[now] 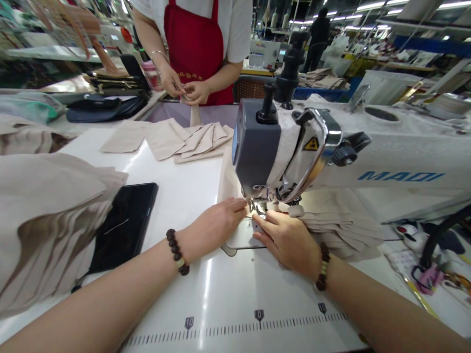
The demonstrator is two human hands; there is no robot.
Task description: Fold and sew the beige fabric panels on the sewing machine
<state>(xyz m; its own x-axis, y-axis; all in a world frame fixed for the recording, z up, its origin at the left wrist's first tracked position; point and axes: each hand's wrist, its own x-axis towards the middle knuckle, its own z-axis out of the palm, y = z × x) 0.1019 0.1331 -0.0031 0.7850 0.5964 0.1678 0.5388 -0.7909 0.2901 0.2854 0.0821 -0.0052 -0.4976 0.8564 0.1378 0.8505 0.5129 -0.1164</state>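
Observation:
A beige fabric piece (228,182) lies on the sewing machine bed, running beneath the lit presser foot (260,209). My left hand (217,223) is closed at the fabric's near edge, left of the foot, its fingertips pressed together on the cloth. Just right of the foot, my right hand (289,240) lies palm down with fingers stretched out and slightly apart, fingertips by the metal needle plate (243,240). The sewing machine head (257,147) stands directly over both hands' fingertips and hides part of the cloth.
Layered beige pieces (334,220) lie under the machine arm. A larger beige stack (47,220) partly covers a black phone (128,215) on the left. More beige pieces (198,139) spread at the back, where a person in a red apron (195,44) handles cloth. A ruler scale (221,331) marks the front.

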